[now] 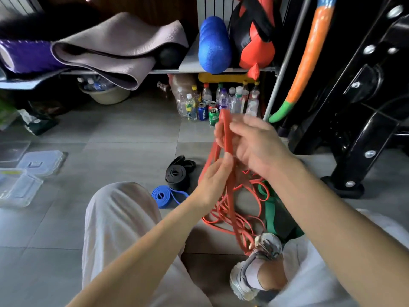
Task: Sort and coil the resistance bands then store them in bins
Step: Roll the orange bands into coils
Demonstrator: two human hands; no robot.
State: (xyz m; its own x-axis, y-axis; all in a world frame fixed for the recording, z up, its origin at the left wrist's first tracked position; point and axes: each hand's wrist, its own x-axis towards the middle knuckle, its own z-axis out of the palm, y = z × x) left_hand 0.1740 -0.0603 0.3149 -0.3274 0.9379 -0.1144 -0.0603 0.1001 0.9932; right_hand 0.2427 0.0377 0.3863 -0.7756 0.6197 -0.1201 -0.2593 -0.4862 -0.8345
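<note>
Left hand [213, 181], right hand [254, 145] hold red band [224, 127] (blurred).

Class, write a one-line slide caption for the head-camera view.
Left hand and right hand hold a red band; black coil and blue coil lie nearby.

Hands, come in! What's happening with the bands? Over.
Left hand, right hand grip red band, raised. Black band, blue band coiled on floor. Green band under red loops.

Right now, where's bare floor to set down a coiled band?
Bare tiles between the clear bins and the black coil; also a strip between the bottles and that coil. Crowded right of it: red tangle, green band, shoe.
</note>
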